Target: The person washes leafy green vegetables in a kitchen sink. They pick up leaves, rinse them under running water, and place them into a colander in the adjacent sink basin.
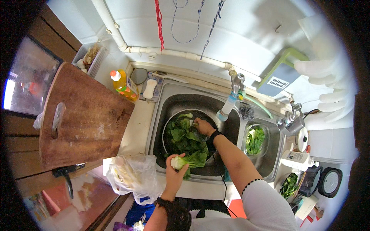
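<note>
My left hand [175,176] grips a head of bok choy [179,162] by its pale base at the front edge of the sink. Its green leaves point right, over a round basin [165,135] in the large sink bowl. Loose leafy greens [183,134] fill much of that basin. My right hand [203,127] reaches into the basin at the right side of the greens, close to a pale stem. Its fingers are partly hidden, so whether they hold a leaf is unclear. Above and right of this hand hangs the tap [231,101] with a clear-and-blue nozzle.
A clear container [247,147] of greens sits in the smaller sink bowl [268,170]. To the left are a wooden cutting board [86,124], a bottle of yellow dish soap [124,83] and a plastic bag [133,173]. A steel scourer [247,112] lies behind the sink divider.
</note>
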Demonstrator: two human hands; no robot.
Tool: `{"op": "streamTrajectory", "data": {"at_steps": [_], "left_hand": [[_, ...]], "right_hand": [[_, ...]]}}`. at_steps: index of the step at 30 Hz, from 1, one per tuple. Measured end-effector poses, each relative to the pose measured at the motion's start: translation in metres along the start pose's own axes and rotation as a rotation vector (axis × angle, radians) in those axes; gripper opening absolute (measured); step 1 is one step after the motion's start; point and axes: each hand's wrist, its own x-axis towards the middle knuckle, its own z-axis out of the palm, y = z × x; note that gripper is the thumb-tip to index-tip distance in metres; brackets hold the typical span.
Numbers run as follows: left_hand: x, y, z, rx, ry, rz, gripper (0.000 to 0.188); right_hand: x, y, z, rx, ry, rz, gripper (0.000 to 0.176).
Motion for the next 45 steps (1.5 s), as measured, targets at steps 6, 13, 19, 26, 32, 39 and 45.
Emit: {"op": "streamTrajectory", "data": {"at_steps": [6,13,19,26,32,39,45], "left_hand": [[0.0,-0.002,0.001,0.043,-0.005,0.002,0.047],[-0.002,-0.006,-0.002,0.005,0.012,0.009,0.047],[0.0,-0.006,-0.004,0.084,-0.012,0.009,0.052],[0.0,-0.009,-0.001,0.003,0.013,0.017,0.047],[0.001,-0.005,0.0,0.023,-0.004,-0.003,0.051],[0.001,-0.001,0.002,0.033,-0.011,0.021,0.046],[-0.001,0.0,0.001,0.041,-0.018,0.018,0.046]], "right_hand": [[-0.006,-0.013,-0.013,-0.056,-0.005,0.063,0.032],[0.004,0.012,0.001,-0.104,-0.127,0.186,0.043],[0.001,0.041,0.028,0.06,0.066,-0.017,0.043],[0.005,0.032,0.015,0.16,-0.081,0.19,0.048],[-0.005,0.015,0.012,0.28,0.093,0.269,0.057],[-0.025,-0.004,-0.005,0.128,-0.035,0.393,0.059],[-0.017,-0.003,0.003,0.011,-0.044,0.19,0.058]]}}
